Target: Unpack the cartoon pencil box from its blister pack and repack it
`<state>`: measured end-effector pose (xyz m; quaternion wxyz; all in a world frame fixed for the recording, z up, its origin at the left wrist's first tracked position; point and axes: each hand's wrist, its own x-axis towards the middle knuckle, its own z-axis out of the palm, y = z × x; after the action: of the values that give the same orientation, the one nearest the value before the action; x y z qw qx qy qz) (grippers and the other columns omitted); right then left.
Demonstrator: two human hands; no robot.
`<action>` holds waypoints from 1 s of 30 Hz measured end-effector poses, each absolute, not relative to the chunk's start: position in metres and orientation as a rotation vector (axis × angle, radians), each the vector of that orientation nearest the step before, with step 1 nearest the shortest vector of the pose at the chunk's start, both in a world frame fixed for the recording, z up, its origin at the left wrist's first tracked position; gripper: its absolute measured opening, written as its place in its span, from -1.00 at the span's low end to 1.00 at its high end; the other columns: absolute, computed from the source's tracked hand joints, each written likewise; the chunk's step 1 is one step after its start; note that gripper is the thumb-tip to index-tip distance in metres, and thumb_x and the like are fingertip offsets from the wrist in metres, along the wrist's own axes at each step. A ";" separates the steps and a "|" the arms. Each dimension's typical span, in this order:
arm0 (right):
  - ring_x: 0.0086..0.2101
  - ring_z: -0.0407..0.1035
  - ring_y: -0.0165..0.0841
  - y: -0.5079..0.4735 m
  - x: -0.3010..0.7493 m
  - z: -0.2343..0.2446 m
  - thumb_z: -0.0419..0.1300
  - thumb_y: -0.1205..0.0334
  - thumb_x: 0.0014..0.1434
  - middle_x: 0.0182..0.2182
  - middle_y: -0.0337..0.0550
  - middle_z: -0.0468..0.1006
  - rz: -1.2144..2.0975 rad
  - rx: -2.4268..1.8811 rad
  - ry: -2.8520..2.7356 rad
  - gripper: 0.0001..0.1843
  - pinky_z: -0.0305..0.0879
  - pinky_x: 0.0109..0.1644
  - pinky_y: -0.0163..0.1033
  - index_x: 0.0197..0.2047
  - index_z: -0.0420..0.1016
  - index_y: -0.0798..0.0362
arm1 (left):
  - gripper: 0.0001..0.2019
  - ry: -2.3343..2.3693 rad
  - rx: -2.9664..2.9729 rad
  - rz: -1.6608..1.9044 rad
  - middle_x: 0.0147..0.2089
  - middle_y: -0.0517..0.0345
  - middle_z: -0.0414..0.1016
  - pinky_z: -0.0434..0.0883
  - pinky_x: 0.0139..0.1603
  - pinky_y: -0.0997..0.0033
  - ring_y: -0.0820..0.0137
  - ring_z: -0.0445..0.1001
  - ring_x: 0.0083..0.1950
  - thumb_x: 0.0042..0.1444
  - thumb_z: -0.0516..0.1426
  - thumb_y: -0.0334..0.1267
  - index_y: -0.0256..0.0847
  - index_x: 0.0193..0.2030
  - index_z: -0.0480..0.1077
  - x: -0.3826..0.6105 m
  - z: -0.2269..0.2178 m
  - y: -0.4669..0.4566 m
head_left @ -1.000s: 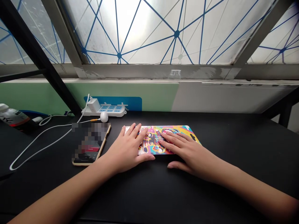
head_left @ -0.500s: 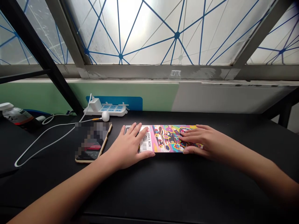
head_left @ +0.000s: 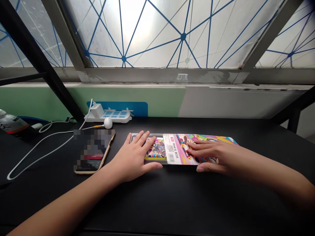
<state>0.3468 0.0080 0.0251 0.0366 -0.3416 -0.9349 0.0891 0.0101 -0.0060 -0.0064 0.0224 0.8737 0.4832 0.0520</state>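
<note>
A colourful pencil box (head_left: 155, 148) lies on the black desk (head_left: 172, 203) in front of me. Its printed paper sleeve (head_left: 177, 150), labelled "PENCIL BOX", is slid partway off to the right. My left hand (head_left: 134, 157) lies flat on the box's left end, fingers spread and thumb along the near edge. My right hand (head_left: 211, 154) rests on the sleeve, fingers stretched over its top and thumb against its near edge.
A phone (head_left: 94, 152) lies left of the box. Behind it sit a white power strip (head_left: 110, 115) with a plugged charger, a white cable (head_left: 44, 144) and a small white earbud (head_left: 107, 122). A bottle (head_left: 12, 124) lies far left. A window frame stands behind.
My right hand has moved to the right with the sleeve, uncovering the box's left part. The left hand has stayed on the box's left end.
</note>
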 end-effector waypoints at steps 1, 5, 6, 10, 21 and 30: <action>0.20 0.41 -0.04 0.009 0.349 0.026 0.25 -0.14 0.27 0.14 -0.30 0.59 0.247 -1.067 -2.844 -0.53 0.37 0.27 0.12 0.22 0.51 -0.34 | -0.09 1.495 2.712 0.165 0.55 -0.22 -0.01 0.00 0.41 -0.38 -0.14 -0.05 0.55 0.23 -0.08 0.44 -0.16 0.52 0.06 0.011 -0.007 -0.006; 0.18 0.41 0.07 0.007 0.329 0.011 0.27 -0.25 0.20 0.23 -0.05 0.52 0.014 -1.107 -2.718 -0.34 0.34 0.25 0.26 0.29 0.46 -0.20 | -0.09 1.503 2.732 0.159 0.56 -0.20 -0.01 0.01 0.41 -0.37 -0.14 -0.03 0.55 0.23 -0.09 0.44 -0.16 0.51 0.08 0.010 -0.007 -0.006; 0.26 0.30 0.11 0.006 0.321 0.005 0.26 -0.29 0.18 0.33 0.03 0.39 -0.008 -1.087 -2.723 -0.21 0.27 0.28 0.31 0.38 0.34 -0.16 | -0.10 1.507 2.734 0.157 0.56 -0.19 -0.02 0.01 0.41 -0.38 -0.14 -0.03 0.55 0.23 -0.09 0.44 -0.17 0.51 0.08 0.008 -0.007 -0.005; 0.42 -0.10 0.13 0.005 0.298 -0.015 0.18 -0.28 0.26 0.48 0.14 0.01 0.020 -1.067 -2.784 -0.04 0.05 0.39 0.37 0.53 -0.03 -0.03 | -0.17 1.538 2.684 0.126 0.57 -0.14 -0.05 0.03 0.42 -0.34 -0.08 -0.03 0.56 0.31 -0.15 0.37 -0.16 0.51 0.08 0.000 0.000 -0.003; 0.41 0.00 -0.10 0.024 0.347 -0.007 -0.02 0.46 0.27 0.48 -0.38 0.02 0.122 -1.202 -2.780 -0.12 0.16 0.39 0.23 0.50 -0.11 -0.45 | -0.39 1.736 2.519 0.046 0.56 -0.05 -0.02 0.06 0.39 -0.38 -0.04 -0.02 0.55 0.42 -0.17 0.13 -0.11 0.46 0.17 -0.010 0.009 0.007; 0.37 0.11 -0.07 0.042 0.372 0.010 -0.04 0.61 -0.03 0.43 -0.46 0.13 -0.044 -1.381 -2.783 0.06 0.13 0.41 0.24 0.46 0.11 -0.41 | -0.35 1.727 2.471 0.043 0.57 -0.12 -0.08 -0.02 0.47 -0.16 0.03 -0.09 0.58 0.42 -0.19 0.14 -0.14 0.50 0.12 -0.025 0.011 0.019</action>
<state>0.3720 0.0424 0.0096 0.0172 -0.4444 -0.8955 -0.0141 -0.0246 0.0188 0.0105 0.0630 0.8180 0.5716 0.0141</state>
